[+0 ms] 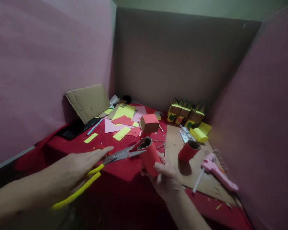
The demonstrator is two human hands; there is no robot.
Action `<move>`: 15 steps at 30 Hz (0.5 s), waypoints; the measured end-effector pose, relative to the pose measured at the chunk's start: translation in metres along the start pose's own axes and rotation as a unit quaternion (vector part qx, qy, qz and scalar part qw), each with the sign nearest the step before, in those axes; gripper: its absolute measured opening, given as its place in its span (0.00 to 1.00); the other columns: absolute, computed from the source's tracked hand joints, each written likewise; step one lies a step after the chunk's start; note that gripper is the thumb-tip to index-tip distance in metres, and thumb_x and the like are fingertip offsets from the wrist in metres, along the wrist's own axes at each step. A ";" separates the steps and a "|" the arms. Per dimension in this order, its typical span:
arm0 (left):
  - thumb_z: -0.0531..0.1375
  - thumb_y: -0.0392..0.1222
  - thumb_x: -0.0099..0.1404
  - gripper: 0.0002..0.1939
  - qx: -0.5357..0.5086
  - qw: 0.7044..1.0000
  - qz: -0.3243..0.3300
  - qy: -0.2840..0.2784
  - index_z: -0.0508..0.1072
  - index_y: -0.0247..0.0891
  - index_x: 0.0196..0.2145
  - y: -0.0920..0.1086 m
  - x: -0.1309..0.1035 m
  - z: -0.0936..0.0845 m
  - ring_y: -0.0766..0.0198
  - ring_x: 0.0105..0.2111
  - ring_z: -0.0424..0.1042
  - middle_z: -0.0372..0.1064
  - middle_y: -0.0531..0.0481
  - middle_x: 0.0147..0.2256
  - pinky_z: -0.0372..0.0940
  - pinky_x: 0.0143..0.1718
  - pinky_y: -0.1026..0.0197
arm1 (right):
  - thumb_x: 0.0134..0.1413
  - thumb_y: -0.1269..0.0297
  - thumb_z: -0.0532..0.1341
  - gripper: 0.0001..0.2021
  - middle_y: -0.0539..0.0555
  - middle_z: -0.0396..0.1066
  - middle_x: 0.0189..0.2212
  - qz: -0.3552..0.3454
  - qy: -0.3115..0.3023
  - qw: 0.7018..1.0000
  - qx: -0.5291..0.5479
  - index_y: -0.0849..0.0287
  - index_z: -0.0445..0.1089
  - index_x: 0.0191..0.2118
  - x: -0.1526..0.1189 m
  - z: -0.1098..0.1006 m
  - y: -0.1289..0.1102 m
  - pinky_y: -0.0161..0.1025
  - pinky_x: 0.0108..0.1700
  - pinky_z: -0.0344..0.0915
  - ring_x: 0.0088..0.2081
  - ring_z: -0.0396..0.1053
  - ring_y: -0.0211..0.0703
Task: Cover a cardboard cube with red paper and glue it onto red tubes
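My left hand grips a pair of scissors with yellow and red handles. The scissor blades are apart and reach the upper rim of a red paper-covered cardboard tube; whether they are cutting into it I cannot tell. My right hand is closed round that tube, which tilts with its hollow end up. A red-topped cardboard box stands just behind the tube. To the right, a second red tube stands on a cardboard sheet.
A pink glue gun with a glue stick lies at the right. Behind are white markers, a yellow paper roll and several small cardboard figures. Paper scraps cover the back left, near folded cardboard and a dark tablet-like object.
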State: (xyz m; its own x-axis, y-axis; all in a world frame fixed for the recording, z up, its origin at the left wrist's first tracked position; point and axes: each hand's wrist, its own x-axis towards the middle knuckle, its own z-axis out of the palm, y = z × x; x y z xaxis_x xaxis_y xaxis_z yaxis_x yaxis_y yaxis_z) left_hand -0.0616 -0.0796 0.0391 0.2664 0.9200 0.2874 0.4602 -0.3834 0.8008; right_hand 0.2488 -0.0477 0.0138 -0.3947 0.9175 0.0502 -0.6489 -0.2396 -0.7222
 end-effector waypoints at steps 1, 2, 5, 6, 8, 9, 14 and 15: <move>0.67 0.47 0.67 0.23 0.058 0.998 0.029 -0.016 0.80 0.53 0.60 0.000 0.001 0.001 0.47 0.44 0.85 0.85 0.48 0.50 0.79 0.43 0.60 | 0.38 0.62 0.79 0.25 0.51 0.82 0.32 -0.006 0.004 1.000 -0.005 0.57 0.78 0.46 0.001 0.002 -0.001 0.43 0.35 0.78 0.31 0.79 0.48; 0.64 0.49 0.70 0.23 0.119 0.991 0.056 -0.028 0.79 0.54 0.62 0.000 0.001 0.002 0.48 0.42 0.85 0.85 0.48 0.50 0.79 0.41 0.60 | 0.37 0.63 0.79 0.25 0.51 0.82 0.32 -0.009 0.010 1.000 -0.011 0.58 0.78 0.46 0.001 0.004 -0.002 0.42 0.35 0.78 0.32 0.79 0.48; 0.57 0.48 0.75 0.25 0.210 0.973 0.092 -0.041 0.73 0.53 0.67 0.000 0.001 0.004 0.51 0.41 0.86 0.85 0.48 0.51 0.80 0.41 0.59 | 0.32 0.64 0.80 0.27 0.52 0.82 0.31 -0.006 0.039 0.999 -0.018 0.59 0.79 0.44 0.003 0.008 -0.006 0.37 0.30 0.75 0.30 0.79 0.46; 0.56 0.46 0.76 0.26 0.224 0.969 0.091 -0.052 0.71 0.52 0.69 0.000 0.000 0.004 0.51 0.42 0.86 0.84 0.48 0.52 0.80 0.43 0.59 | 0.30 0.65 0.81 0.28 0.52 0.83 0.31 -0.003 0.052 0.999 -0.014 0.59 0.79 0.44 0.004 0.009 -0.007 0.36 0.28 0.74 0.28 0.78 0.45; 0.52 0.44 0.77 0.27 0.247 0.962 0.089 -0.079 0.67 0.49 0.71 -0.003 -0.002 0.005 0.52 0.46 0.85 0.82 0.46 0.55 0.80 0.46 0.58 | 0.26 0.67 0.82 0.29 0.53 0.83 0.31 0.001 0.077 0.997 -0.003 0.59 0.79 0.42 0.004 0.009 -0.007 0.34 0.27 0.73 0.27 0.78 0.43; 0.51 0.44 0.77 0.28 0.255 0.959 0.089 -0.085 0.65 0.48 0.72 -0.004 -0.003 0.006 0.52 0.47 0.85 0.81 0.46 0.56 0.80 0.47 0.57 | 0.25 0.68 0.82 0.29 0.53 0.84 0.31 0.001 0.087 0.996 0.002 0.59 0.79 0.41 0.005 0.008 -0.007 0.33 0.27 0.73 0.26 0.78 0.42; 0.49 0.43 0.78 0.28 0.260 0.959 0.050 -0.104 0.64 0.48 0.72 -0.011 -0.005 0.008 0.48 0.51 0.83 0.78 0.44 0.60 0.78 0.55 0.49 | 0.24 0.69 0.81 0.27 0.52 0.83 0.30 -0.001 0.105 0.995 0.005 0.59 0.80 0.39 0.005 0.005 -0.006 0.32 0.28 0.74 0.25 0.77 0.40; 0.49 0.43 0.78 0.28 0.251 0.961 0.037 -0.114 0.65 0.48 0.72 -0.010 -0.005 0.009 0.48 0.52 0.83 0.78 0.44 0.60 0.77 0.56 0.49 | 0.24 0.70 0.81 0.27 0.52 0.83 0.30 0.000 0.103 0.995 0.006 0.60 0.80 0.39 0.005 0.004 -0.006 0.32 0.28 0.74 0.26 0.77 0.40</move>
State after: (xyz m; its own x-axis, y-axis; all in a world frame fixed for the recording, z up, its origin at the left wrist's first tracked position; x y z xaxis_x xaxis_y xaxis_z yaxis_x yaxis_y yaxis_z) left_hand -0.0601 -0.0808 0.0247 0.4663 0.8689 0.1662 0.7678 -0.4908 0.4118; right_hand 0.2482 -0.0427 0.0211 -0.2530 0.9629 -0.0936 -0.6568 -0.2420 -0.7142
